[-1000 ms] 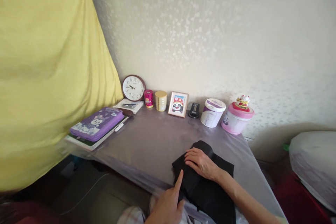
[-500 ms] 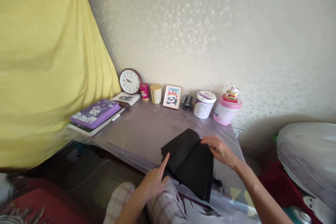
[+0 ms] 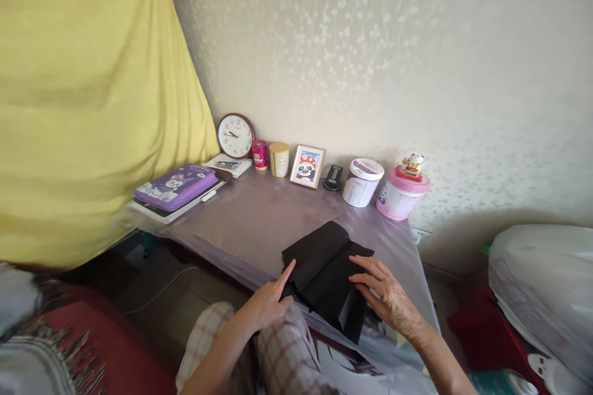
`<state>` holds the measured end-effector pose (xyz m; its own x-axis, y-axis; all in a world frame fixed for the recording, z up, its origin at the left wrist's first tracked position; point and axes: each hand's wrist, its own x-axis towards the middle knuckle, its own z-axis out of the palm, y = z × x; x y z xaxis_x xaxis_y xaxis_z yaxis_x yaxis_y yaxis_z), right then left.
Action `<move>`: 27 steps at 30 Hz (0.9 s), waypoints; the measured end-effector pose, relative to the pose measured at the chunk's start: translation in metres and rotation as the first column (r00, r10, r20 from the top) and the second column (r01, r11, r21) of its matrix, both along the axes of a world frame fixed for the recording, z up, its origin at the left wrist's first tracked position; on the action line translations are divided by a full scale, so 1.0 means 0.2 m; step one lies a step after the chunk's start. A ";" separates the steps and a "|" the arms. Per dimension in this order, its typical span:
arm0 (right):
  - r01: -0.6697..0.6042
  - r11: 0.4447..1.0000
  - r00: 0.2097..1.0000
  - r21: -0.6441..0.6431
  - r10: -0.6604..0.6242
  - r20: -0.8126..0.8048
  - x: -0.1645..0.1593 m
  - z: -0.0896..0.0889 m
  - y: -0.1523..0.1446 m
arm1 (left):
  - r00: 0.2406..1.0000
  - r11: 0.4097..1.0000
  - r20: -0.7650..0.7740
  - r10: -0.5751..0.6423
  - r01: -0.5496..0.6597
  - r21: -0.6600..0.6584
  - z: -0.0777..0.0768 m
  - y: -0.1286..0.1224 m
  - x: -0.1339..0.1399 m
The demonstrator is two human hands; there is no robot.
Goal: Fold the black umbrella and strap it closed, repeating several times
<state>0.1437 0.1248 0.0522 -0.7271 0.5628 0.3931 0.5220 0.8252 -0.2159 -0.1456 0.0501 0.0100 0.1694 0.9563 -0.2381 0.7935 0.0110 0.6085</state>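
Observation:
A folded piece of black fabric (image 3: pixel 327 262) with a crease down its middle lies at the near edge of the table, its lower end hanging over the edge. My left hand (image 3: pixel 266 305) is at the fabric's left side, index finger stretched along it and thumb apart; its other fingers are mostly hidden. Resting on the right part of the fabric is my right hand (image 3: pixel 382 293), palm down with its fingers spread. Whether the fabric is a bag or some other item I cannot tell.
Along the wall stand a clock (image 3: pixel 236 136), a pink can (image 3: pixel 260 155), a yellow-lidded jar (image 3: pixel 279 160), a panda picture frame (image 3: pixel 307 166), a white tub (image 3: pixel 362 184) and a pink tub (image 3: pixel 402 194) topped by a cat figurine (image 3: pixel 412 165). A purple case (image 3: pixel 176 187) lies left on books.
My right hand has moved from the upper right edge of the black fabric down onto its surface. The fabric's right part has spread out. My left hand stays at the left side.

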 end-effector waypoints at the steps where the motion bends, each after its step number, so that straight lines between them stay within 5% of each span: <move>1: -0.004 1.000 1.000 0.014 0.004 -0.005 -0.01 0.00 0.01 | 1.000 1.000 -0.001 0.000 0.000 0.001 0.00 0.00 0.00; 9: -0.005 0.999 0.997 0.032 0.008 -0.074 -0.04 0.06 0.03 | 0.999 1.000 -0.047 0.003 -0.003 -0.004 -0.03 0.01 0.00; 15: 0.004 0.995 0.978 -0.095 -0.024 -0.205 -0.20 0.08 0.12 | 0.991 1.000 -0.129 0.020 -0.020 0.003 -0.04 0.01 0.02; 27: -0.020 0.998 0.994 -0.066 0.013 -0.107 -0.60 -0.10 0.40 | 0.973 1.000 -0.229 0.012 -0.016 -0.014 -0.04 -0.01 0.08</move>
<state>0.0237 0.2058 0.0322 -0.6922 0.5789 0.4310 0.4798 0.8152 -0.3244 -0.1305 0.0473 0.0013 0.0955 0.9541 -0.2838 0.9112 0.0310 0.4108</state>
